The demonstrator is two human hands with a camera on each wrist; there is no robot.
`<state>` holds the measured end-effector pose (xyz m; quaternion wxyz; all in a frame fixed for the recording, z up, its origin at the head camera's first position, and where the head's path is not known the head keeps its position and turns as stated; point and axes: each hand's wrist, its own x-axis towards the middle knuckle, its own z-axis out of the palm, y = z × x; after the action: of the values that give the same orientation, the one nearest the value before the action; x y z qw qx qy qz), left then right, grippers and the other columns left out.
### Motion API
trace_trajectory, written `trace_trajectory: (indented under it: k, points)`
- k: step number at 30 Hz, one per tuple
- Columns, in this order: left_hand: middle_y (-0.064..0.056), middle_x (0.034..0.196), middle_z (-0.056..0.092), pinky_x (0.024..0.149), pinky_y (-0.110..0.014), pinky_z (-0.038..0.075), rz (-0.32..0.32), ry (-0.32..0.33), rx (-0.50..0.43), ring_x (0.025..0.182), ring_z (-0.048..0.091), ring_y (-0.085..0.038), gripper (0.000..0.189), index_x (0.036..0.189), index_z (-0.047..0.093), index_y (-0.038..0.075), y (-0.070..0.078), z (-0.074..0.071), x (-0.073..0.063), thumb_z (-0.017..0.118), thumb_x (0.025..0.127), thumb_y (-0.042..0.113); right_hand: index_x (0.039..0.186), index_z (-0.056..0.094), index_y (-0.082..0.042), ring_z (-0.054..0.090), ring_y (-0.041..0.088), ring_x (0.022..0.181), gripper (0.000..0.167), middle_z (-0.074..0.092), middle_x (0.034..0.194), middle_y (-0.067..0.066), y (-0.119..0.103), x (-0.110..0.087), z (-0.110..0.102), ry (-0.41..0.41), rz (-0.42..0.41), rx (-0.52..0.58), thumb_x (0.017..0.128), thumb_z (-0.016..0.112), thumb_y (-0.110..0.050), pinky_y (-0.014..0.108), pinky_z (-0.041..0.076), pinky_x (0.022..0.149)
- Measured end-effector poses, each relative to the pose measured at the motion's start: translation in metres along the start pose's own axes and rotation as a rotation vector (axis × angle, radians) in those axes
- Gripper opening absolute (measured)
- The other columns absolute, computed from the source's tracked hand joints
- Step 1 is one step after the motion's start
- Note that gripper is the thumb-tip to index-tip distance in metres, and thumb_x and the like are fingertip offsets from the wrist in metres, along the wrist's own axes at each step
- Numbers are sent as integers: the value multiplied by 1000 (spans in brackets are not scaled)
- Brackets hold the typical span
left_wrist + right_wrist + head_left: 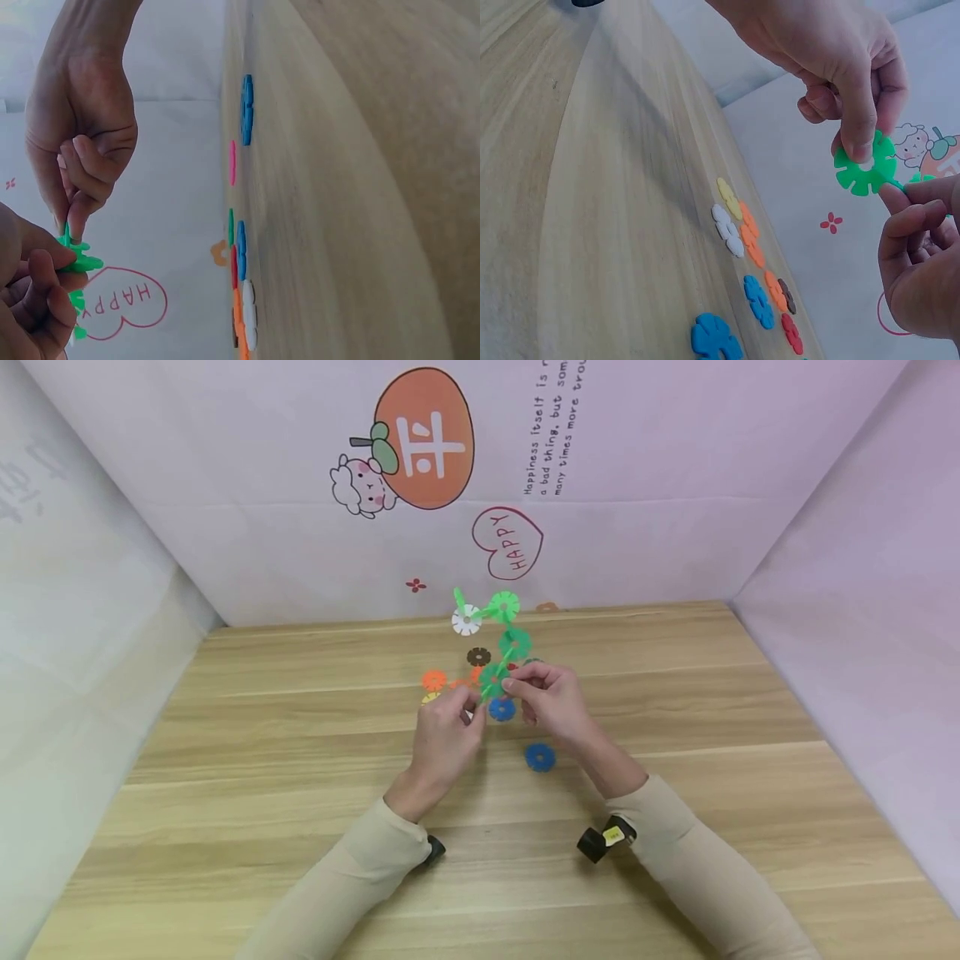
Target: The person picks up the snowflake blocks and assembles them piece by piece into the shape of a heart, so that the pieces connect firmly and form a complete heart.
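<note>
Green disc chain [520, 652] stretches forward from the grip (toward the printed wall [637, 527]); left hand [447, 727] and right hand [555, 702] both pinch its near end.

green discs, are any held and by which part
Left hand pinches one green slotted disc by its rim; right hand pinches another green disc by its rim.

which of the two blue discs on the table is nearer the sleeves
The lone blue disc, just below the right hand in the head view; the other blue disc lies farther up the picture, between that hand and the left hand.
</note>
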<state>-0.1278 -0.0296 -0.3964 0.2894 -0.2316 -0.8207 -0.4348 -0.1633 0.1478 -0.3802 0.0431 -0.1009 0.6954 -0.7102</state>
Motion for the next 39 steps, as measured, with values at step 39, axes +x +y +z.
trace_trajectory:
  k: [39]
  points:
    - [-12, 93, 70, 49, -29, 48, -754, -390, -310, 61, 62, -29, 25, 108, 72, 5, -73, -47, 13, 80, 89, 18, 108, 65, 9, 43, 10, 51, 18, 70, 82, 5, 16, -13, -60, 34, 67, -134, 98, 66, -5, 24, 41, 47]
